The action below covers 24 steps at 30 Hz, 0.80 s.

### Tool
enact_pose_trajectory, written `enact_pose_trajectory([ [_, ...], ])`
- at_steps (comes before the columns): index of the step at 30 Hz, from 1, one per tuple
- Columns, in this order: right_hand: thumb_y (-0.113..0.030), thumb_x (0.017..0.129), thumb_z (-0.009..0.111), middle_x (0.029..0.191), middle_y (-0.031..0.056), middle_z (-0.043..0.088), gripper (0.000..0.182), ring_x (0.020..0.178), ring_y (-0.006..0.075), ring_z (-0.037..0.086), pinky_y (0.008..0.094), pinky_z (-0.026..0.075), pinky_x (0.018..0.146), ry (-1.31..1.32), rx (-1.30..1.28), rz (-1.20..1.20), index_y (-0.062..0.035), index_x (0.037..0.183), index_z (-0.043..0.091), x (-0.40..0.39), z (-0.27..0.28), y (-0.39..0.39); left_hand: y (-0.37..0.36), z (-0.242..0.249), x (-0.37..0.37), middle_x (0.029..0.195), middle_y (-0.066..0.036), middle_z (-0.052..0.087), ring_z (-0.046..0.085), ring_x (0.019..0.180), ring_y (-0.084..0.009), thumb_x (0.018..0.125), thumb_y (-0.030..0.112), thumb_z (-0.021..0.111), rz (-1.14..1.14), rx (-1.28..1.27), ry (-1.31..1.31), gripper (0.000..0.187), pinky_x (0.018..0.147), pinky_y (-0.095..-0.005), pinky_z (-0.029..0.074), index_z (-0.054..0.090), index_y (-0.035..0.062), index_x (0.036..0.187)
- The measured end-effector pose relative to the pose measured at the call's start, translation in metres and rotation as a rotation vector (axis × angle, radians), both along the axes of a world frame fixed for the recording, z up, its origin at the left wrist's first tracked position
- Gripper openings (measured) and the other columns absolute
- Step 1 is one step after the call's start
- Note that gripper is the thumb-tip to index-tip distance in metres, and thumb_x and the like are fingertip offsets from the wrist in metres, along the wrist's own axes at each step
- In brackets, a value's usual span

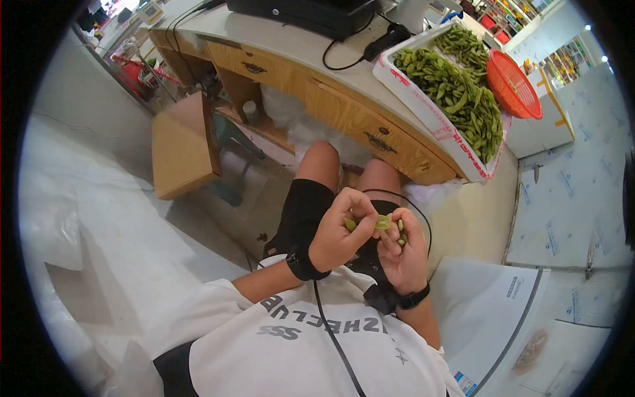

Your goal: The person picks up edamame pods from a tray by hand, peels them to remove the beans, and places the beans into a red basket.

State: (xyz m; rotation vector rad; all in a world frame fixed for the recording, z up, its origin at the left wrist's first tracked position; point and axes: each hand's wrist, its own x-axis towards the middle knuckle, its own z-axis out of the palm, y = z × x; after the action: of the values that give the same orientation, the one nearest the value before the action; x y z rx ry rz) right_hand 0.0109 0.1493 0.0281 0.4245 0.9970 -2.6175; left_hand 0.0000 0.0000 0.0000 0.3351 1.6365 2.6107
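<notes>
My left hand (342,228) is closed in a pinch, with a green edamame pod (383,223) stretching from its fingertips toward the other hand. Another bit of green (350,225) shows between its thumb and curled fingers. My right hand (405,255) faces it closely, fingers curled, its fingertips at the pod's far end. Small green beans (401,227) lie in the curled fingers of that hand. Both hands are over my lap and nearly touch. Fingers partly hide the pod and beans.
On the counter (284,33) stands a white foam box (423,109) heaped with edamame pods (456,86), with a red plastic basket (512,85) at its right rim. A cardboard box (185,149) is at left, a white appliance (486,311) at lower right. A black cable (334,337) crosses my shirt.
</notes>
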Motion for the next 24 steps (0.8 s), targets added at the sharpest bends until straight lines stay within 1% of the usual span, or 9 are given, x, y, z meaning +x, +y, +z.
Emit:
enact_pose_trajectory([
  [2, -0.030, 0.100, 0.048, 0.071, 0.0025, 0.048, 0.027, 0.048, 0.0060, 0.039, 0.0175, 0.031, 0.040, -0.048, 0.054, 0.003, -0.0066, 0.088, 0.051, -0.001, 0.004, 0.005, 0.007, -0.003, -0.002, 0.087, -0.004, 0.058, 0.059, 0.073, -0.0089, 0.095, 0.002, 0.051, 0.012, 0.027, -0.001, 0.011, 0.062, -0.0200, 0.046, 0.043, 0.0046, 0.103],
  [5, -0.028, 0.101, 0.045, 0.070, 0.0007, 0.047, 0.028, 0.048, 0.0058, 0.039, 0.0171, 0.031, 0.042, 0.019, 0.066, 0.047, -0.0061, 0.086, 0.052, -0.004, 0.006, -0.017, -0.015, -0.002, -0.008, 0.087, -0.004, 0.057, 0.059, 0.074, -0.0081, 0.095, 0.001, 0.050, 0.040, -0.041, 0.013, 0.012, 0.063, -0.0201, 0.046, 0.043, 0.0042, 0.104],
  [9, -0.017, 0.098, 0.053, 0.067, -0.0010, 0.049, 0.016, 0.050, 0.0039, 0.039, 0.0168, 0.030, 0.044, 0.080, 0.277, 0.147, -0.0046, 0.088, 0.055, -0.004, 0.003, -0.019, -0.021, 0.001, -0.004, 0.088, -0.004, 0.056, 0.059, 0.076, -0.0080, 0.094, 0.000, 0.050, 0.023, -0.080, -0.001, 0.015, 0.065, -0.0213, 0.049, 0.043, 0.0037, 0.107],
  [10, -0.011, 0.094, 0.058, 0.067, -0.0029, 0.050, 0.009, 0.051, 0.0028, 0.039, 0.0170, 0.030, 0.045, 0.088, 0.260, 0.185, -0.0042, 0.089, 0.057, -0.005, 0.000, -0.015, -0.025, 0.003, -0.002, 0.088, -0.005, 0.056, 0.059, 0.076, -0.0081, 0.094, 0.000, 0.050, 0.006, -0.099, -0.004, 0.015, 0.065, -0.0218, 0.049, 0.044, 0.0035, 0.107],
  [13, -0.010, 0.092, 0.061, 0.068, -0.0047, 0.051, 0.007, 0.050, 0.0022, 0.038, 0.0173, 0.028, 0.045, 0.072, 0.397, 0.267, -0.0039, 0.090, 0.059, -0.008, 0.005, -0.008, -0.030, 0.005, 0.001, 0.087, -0.005, 0.059, 0.060, 0.075, -0.0089, 0.093, 0.001, 0.052, -0.009, -0.184, 0.011, 0.016, 0.065, -0.0227, 0.051, 0.047, 0.0024, 0.108],
  [14, -0.010, 0.090, 0.063, 0.071, -0.0052, 0.053, 0.006, 0.053, 0.0019, 0.042, 0.0168, 0.030, 0.046, 0.081, 0.414, 0.319, -0.0054, 0.092, 0.060, -0.010, 0.006, -0.004, -0.032, 0.006, 0.001, 0.086, -0.006, 0.060, 0.061, 0.075, -0.0091, 0.093, 0.001, 0.053, -0.026, -0.200, 0.021, 0.016, 0.065, -0.0226, 0.051, 0.048, 0.0023, 0.108],
  [17, -0.013, 0.091, 0.063, 0.071, -0.0069, 0.053, 0.007, 0.055, 0.0003, 0.041, 0.0161, 0.029, 0.047, 0.257, 0.639, 0.346, -0.0062, 0.092, 0.061, -0.016, 0.015, -0.003, -0.030, 0.005, 0.000, 0.082, -0.007, 0.065, 0.062, 0.071, -0.0091, 0.092, 0.003, 0.055, -0.035, -0.232, 0.055, 0.019, 0.062, -0.0218, 0.048, 0.050, 0.0023, 0.111],
  [21, -0.016, 0.089, 0.065, 0.072, -0.0080, 0.053, 0.010, 0.059, -0.0015, 0.042, 0.0161, 0.030, 0.050, 0.400, 0.855, 0.311, -0.0058, 0.088, 0.064, -0.022, 0.031, 0.010, -0.026, 0.017, -0.008, 0.083, -0.007, 0.066, 0.061, 0.074, -0.0080, 0.094, 0.007, 0.055, -0.100, -0.196, 0.017, 0.022, 0.062, -0.0192, 0.044, 0.048, 0.0027, 0.114],
  [24, -0.017, 0.089, 0.065, 0.071, -0.0081, 0.053, 0.012, 0.059, -0.0014, 0.041, 0.0172, 0.030, 0.050, 0.403, 0.979, 0.079, -0.0054, 0.086, 0.065, -0.040, 0.040, 0.037, -0.023, 0.011, -0.015, 0.084, -0.007, 0.066, 0.059, 0.075, -0.0078, 0.095, 0.009, 0.053, -0.132, -0.161, -0.031, 0.023, 0.063, -0.0184, 0.042, 0.047, 0.0030, 0.116],
])
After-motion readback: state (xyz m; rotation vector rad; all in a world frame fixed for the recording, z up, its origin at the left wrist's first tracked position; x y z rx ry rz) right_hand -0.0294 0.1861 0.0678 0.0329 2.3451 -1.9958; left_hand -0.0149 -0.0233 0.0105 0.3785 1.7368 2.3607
